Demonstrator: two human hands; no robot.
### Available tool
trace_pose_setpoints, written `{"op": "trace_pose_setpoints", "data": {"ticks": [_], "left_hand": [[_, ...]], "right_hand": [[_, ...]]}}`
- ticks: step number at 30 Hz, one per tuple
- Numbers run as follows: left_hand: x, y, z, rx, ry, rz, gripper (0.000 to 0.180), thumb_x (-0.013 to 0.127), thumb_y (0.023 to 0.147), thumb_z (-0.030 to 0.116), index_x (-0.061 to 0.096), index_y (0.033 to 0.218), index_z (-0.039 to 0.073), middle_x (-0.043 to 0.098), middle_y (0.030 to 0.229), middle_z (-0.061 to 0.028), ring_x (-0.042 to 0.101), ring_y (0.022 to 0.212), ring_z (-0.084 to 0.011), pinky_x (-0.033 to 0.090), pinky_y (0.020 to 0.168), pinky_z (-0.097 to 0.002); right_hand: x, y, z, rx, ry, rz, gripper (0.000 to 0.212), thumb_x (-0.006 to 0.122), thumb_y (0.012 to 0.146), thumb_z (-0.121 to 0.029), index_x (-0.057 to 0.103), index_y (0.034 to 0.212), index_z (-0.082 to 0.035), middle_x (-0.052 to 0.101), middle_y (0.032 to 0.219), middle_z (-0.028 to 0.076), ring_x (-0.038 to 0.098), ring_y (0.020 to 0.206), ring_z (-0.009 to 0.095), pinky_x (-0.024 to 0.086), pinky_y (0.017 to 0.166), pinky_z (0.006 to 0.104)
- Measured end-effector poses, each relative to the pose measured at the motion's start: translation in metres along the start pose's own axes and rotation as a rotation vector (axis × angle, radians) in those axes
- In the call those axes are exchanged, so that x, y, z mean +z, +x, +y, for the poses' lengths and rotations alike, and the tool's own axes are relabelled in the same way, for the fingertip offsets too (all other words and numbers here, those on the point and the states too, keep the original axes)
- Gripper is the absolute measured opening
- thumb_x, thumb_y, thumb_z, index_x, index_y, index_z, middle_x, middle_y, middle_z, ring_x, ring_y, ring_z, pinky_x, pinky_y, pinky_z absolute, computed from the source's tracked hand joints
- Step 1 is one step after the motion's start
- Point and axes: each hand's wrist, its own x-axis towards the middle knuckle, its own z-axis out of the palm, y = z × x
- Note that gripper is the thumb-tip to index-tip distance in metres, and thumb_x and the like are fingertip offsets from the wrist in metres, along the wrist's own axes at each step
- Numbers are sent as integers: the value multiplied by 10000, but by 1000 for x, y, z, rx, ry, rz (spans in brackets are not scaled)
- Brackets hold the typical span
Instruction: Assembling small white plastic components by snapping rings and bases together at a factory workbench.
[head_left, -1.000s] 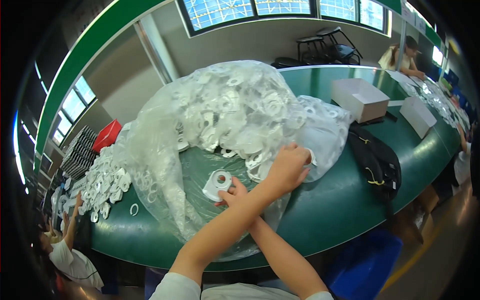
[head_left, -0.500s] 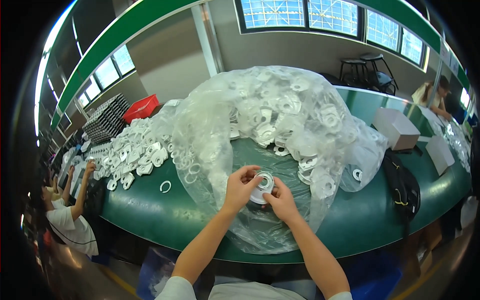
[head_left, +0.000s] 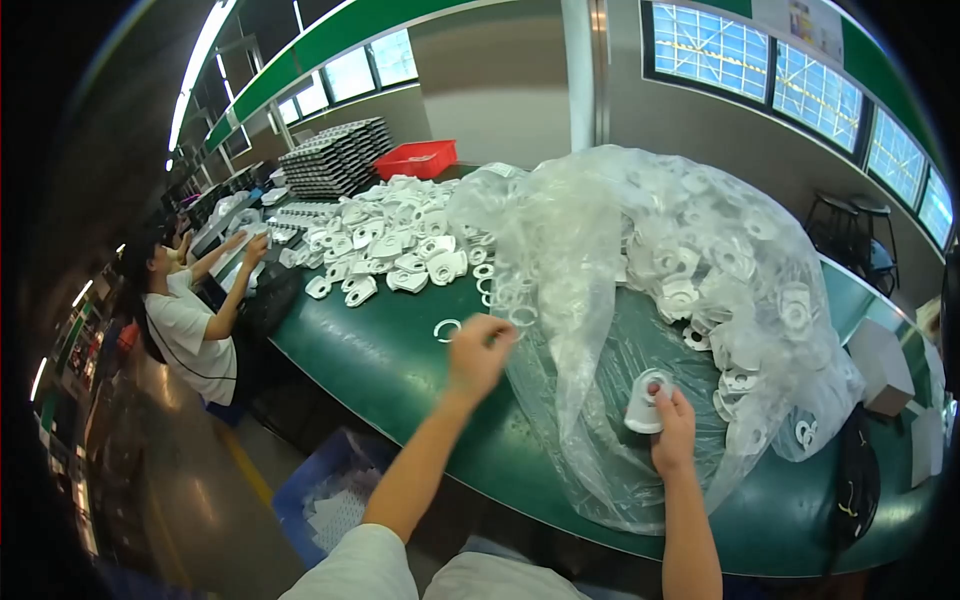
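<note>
My right hand [head_left: 675, 432] grips a white plastic part [head_left: 644, 402], rounded with a round opening, thumb on its face, above the clear plastic sheet. Slightly blurred, my left hand [head_left: 478, 355] is off to the left over the green table, its fingers curled with the tips together. Whatever they pinch, if anything, I cannot make out. Close to those fingertips, a thin white ring [head_left: 523, 316] and several like it lie at the edge of the big clear plastic bag [head_left: 575, 260]. Another white ring [head_left: 446, 330] lies on the table just behind that hand.
Many similar parts show inside the bag, and a loose pile [head_left: 390, 240] spreads left of it. Behind are a red bin [head_left: 417, 158] and stacked grey trays [head_left: 335, 155]. A co-worker [head_left: 195, 310] sits left; a blue bin [head_left: 300, 485] stands below the table edge.
Both hands were together on the white part; my left hand has come away to the left, while my right hand keeps the part. The whole view has turned left.
</note>
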Motion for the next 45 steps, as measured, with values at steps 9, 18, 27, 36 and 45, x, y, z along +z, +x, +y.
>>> {"op": "trace_pose_setpoints", "data": {"ticks": [9,18,27,36,45], "left_hand": [[-78,25,-127,-32,274,-261,182,744,714,150,710,873,67,673,1045,-106,626,804,-233,499,709,-322],[30,36,52,36,-386,-170,149,518,931,97,648,984,46,532,655,20,477,605,-47,394,555,-195],[101,-2,84,-29,-626,-678,112,666,820,40,682,931,38,562,684,14,468,572,-29,363,493,-200],[100,-7,74,122,-474,-630,127,744,714,44,722,838,58,544,682,-30,540,608,-114,420,541,-252],[101,-10,74,298,-422,-592,194,754,700,35,722,887,78,539,734,-31,529,599,-105,412,536,-224]], "right_hand": [[17,-3,-27,164,5,72,257,434,965,-204,511,1117,-11,614,1001,127,676,791,289,564,506,303],[6,-5,-31,230,89,-53,334,402,968,-220,480,1171,33,611,1043,162,664,853,301,537,572,318],[15,-11,-40,272,22,-230,499,471,783,47,374,1272,59,596,1063,191,662,878,304,536,605,310],[17,-9,-39,296,-16,-315,502,473,775,72,378,1268,56,604,1043,187,671,844,277,525,559,284],[21,-11,-34,216,-117,-300,377,521,882,-33,422,1240,32,638,967,140,673,790,209,489,527,247]]}}
